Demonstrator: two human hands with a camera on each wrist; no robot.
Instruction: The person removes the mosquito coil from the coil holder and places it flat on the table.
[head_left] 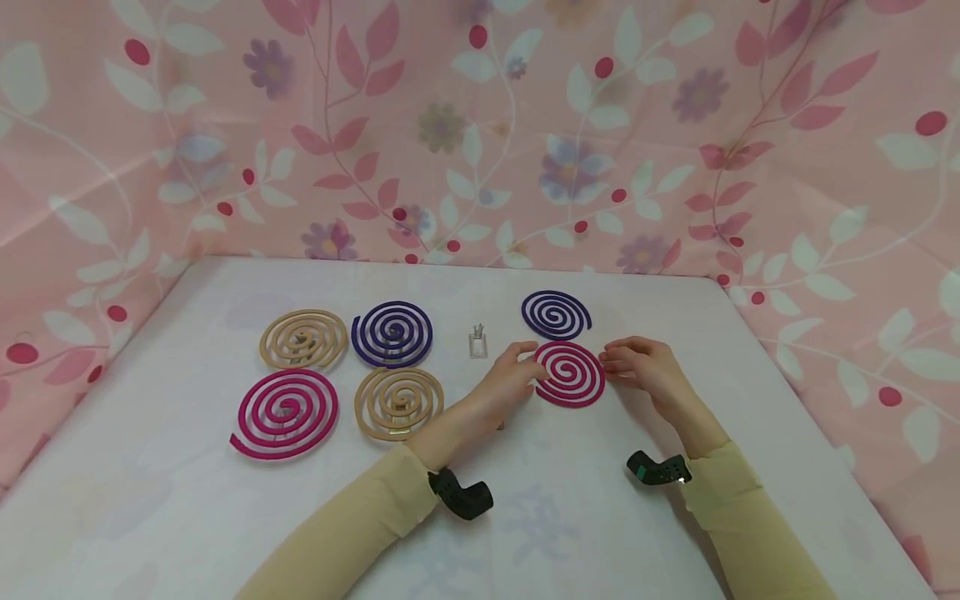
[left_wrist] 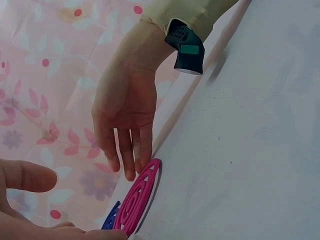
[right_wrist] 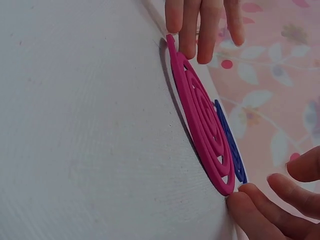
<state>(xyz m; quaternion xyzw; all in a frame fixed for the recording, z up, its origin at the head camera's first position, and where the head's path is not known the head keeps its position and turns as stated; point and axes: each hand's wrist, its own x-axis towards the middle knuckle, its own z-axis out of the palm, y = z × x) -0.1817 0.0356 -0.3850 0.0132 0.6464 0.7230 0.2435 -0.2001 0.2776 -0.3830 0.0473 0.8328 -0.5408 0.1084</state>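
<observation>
A pink mosquito coil [head_left: 568, 374] lies on the white tabletop between my two hands. At its left edge is my left hand [head_left: 504, 385], with the thumb over the near-left rim and the fingers reaching past it. My right hand [head_left: 651, 372] has its fingertips right at the coil's right edge. In the right wrist view, the straight fingers of the left hand [right_wrist: 200, 25] come down at one end of the coil [right_wrist: 192, 112], and the right hand's fingertips [right_wrist: 246, 189] meet the other end. Just behind it sits a dark blue coil [head_left: 556, 315].
To the left, two tan coils [head_left: 302, 339], another dark blue coil [head_left: 392, 334] and another pink coil [head_left: 287, 414] sit with metal stands showing beneath them. A small metal stand [head_left: 477, 342] lies between the groups. Floral cloth [head_left: 480, 133] rises behind the table.
</observation>
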